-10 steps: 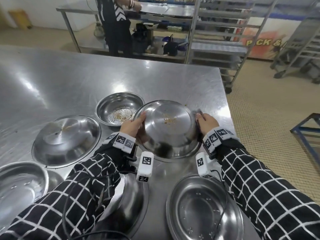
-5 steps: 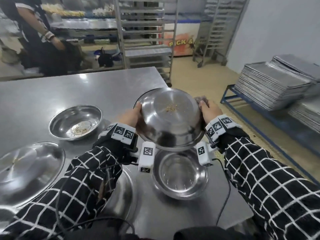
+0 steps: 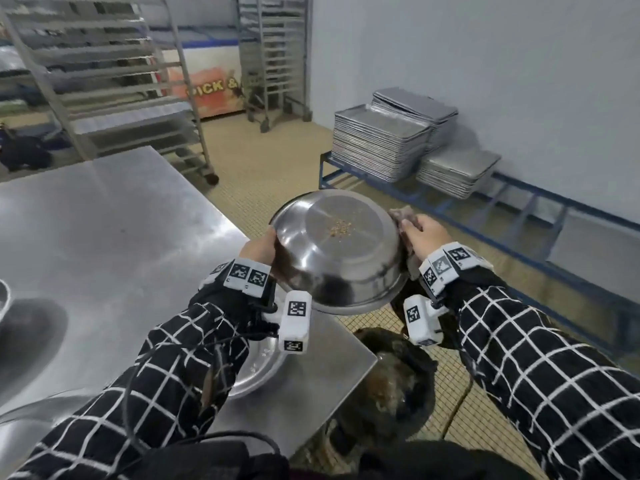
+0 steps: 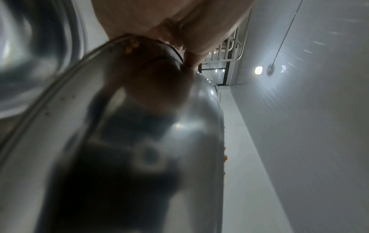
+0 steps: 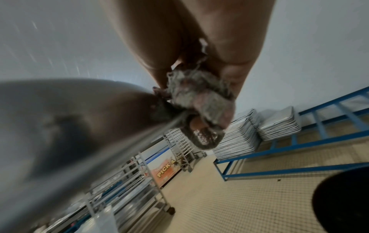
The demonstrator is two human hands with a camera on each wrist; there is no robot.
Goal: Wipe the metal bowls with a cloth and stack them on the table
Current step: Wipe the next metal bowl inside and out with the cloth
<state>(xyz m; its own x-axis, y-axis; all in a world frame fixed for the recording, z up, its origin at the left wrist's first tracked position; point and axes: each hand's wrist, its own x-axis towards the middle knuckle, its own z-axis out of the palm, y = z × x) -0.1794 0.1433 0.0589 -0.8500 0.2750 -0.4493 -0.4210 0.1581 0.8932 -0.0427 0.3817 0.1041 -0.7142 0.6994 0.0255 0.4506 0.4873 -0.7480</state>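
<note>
The metal bowl [image 3: 337, 252], upturned with crumbs [image 3: 341, 229] on its base, is now held in the air past the worktop's [image 3: 104, 237] right edge, over a dark bin [image 3: 391, 386] on the floor; a second ago it hung above the worktop. The left hand [image 3: 258, 251] still grips its left rim with curled fingers. The right hand [image 3: 424, 233] pinches a grey cloth [image 3: 401, 216] against the right rim. Another bowl [image 3: 256, 368] sits near the worktop's near right corner.

Black sleeves [image 3: 540, 372] with white grid lines, white tag-printed wristbands [image 3: 244, 273], white camera blocks [image 3: 294, 322], black cables [image 3: 145, 382].
</note>
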